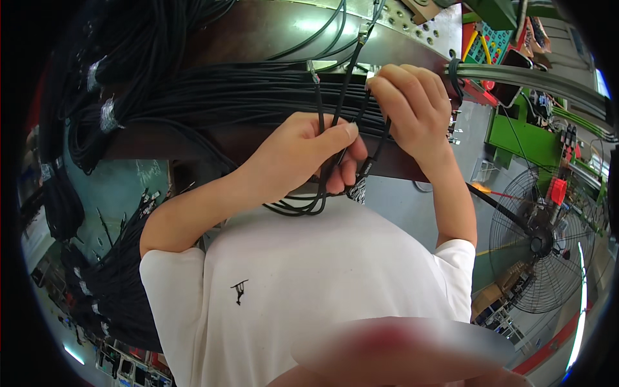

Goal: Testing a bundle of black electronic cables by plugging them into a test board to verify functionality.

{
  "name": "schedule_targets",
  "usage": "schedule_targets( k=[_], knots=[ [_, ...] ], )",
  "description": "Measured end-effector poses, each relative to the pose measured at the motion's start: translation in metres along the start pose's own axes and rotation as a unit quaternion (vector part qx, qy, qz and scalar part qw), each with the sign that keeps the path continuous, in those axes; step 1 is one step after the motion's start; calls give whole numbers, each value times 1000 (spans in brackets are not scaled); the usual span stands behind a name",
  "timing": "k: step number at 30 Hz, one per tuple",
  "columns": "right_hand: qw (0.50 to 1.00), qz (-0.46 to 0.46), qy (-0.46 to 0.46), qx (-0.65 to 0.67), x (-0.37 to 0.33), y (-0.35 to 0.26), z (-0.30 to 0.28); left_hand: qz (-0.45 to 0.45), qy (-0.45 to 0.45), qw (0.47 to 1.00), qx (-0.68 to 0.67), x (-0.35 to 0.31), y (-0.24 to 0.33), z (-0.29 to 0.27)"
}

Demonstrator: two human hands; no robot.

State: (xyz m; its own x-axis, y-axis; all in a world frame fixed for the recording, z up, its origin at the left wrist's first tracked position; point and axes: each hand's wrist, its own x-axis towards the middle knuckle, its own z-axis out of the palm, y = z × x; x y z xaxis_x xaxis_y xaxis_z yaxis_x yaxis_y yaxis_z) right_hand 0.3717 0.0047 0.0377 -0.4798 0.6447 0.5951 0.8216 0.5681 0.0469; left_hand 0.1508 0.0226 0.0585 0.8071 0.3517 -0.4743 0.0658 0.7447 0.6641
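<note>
Several black cables [340, 97] pass through my left hand [316, 151], thumb pressed over fingers, and hang in a loop below it in front of my shirt. Two cable ends stand up above that hand, one with a stripped, light tip [314, 74] and the other reaching a metal connector end [363, 32]. To the right, my right hand [412, 103] is pinched at the end of another black cable [365, 103]; a small pale piece shows at its fingertips, its kind too small to tell. Behind both hands lies a wide bundle of black cables [238, 90] across the dark table.
Coiled black cables tied with clear wrap [108, 115] hang at the left. A perforated metal plate [419, 29] sits at the table's back. At the right stand a metal rail [535, 76], green machine parts [516, 135] and a large caged fan [541, 242]. More cable bundles [116, 290] lie lower left.
</note>
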Motion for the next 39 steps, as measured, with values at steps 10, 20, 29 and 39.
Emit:
schedule_targets(
  k=[10,20,29,39],
  knots=[
    [995,-56,74,21,22,15,-15,45,-33,998,23,1,28,13],
    [999,25,-19,29,-40,2,-21,345,120,844,394,-37,18,-4],
    [932,208,168,246,13,14,4,106,-46,970,-212,-22,65,-23],
    [997,60,21,52,-88,-1,-31,156,-68,967,-192,-13,56,-31]
  ],
)
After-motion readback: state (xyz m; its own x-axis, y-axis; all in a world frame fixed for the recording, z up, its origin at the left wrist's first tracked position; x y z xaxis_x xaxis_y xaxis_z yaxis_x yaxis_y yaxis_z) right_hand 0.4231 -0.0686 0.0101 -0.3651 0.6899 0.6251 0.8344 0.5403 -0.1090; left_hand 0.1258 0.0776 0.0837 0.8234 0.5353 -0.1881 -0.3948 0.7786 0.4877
